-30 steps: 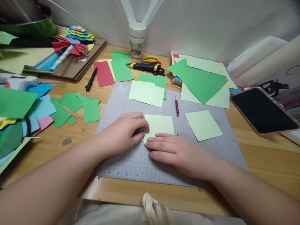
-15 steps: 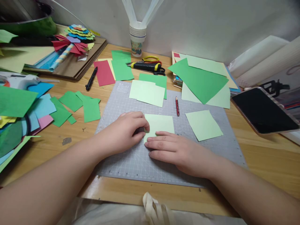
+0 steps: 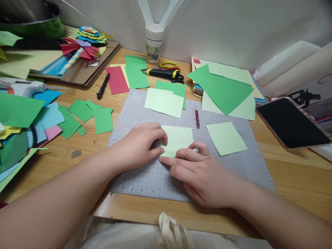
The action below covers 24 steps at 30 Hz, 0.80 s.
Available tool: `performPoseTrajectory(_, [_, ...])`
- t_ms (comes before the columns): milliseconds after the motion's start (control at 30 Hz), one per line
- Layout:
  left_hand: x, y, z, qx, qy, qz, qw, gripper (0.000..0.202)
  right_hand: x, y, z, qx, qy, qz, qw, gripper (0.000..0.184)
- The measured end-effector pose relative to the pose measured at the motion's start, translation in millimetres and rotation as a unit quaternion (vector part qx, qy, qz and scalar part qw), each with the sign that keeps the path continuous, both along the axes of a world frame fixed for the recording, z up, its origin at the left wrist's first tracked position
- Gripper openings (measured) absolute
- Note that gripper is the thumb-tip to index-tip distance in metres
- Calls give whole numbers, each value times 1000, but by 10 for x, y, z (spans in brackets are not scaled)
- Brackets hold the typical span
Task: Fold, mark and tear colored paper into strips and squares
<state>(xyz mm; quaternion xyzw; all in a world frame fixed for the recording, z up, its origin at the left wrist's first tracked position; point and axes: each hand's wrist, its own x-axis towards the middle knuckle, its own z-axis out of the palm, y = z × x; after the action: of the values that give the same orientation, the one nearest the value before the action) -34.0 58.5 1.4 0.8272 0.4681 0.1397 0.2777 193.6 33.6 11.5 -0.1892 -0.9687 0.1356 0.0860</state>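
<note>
A small light green paper (image 3: 178,138) lies on the grey cutting mat (image 3: 145,180). My left hand (image 3: 141,145) is curled, its fingertips pressing the paper's left edge. My right hand (image 3: 199,173) pinches the paper's near edge between thumb and forefinger, the forefinger stretched along that edge toward the left hand. Another light green square (image 3: 225,137) lies on the mat to the right, and a red pencil (image 3: 197,117) lies beyond the paper.
More light green sheets (image 3: 164,102) lie at the mat's far end. Green scraps (image 3: 89,117) and coloured papers crowd the left. A black pen (image 3: 103,86), scissors (image 3: 166,73), stacked cups (image 3: 154,45), a green sheet pile (image 3: 223,88) and a phone (image 3: 292,122) ring the mat.
My right hand went from lying flat on the paper's near edge to pinching it, thumb raised. The view shifted slightly; my left hand stayed put.
</note>
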Motion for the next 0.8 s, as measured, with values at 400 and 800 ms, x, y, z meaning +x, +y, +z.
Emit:
performPoseTrajectory(400, [-5, 3, 28, 1, 7, -3, 1000, 12, -178, -405, 49, -11, -29, -155, 987, 55])
performPoseTrajectory(800, [-12, 29, 8, 7, 17, -15, 1000, 12, 104, -623, 31, 32, -55, -338, 939, 54])
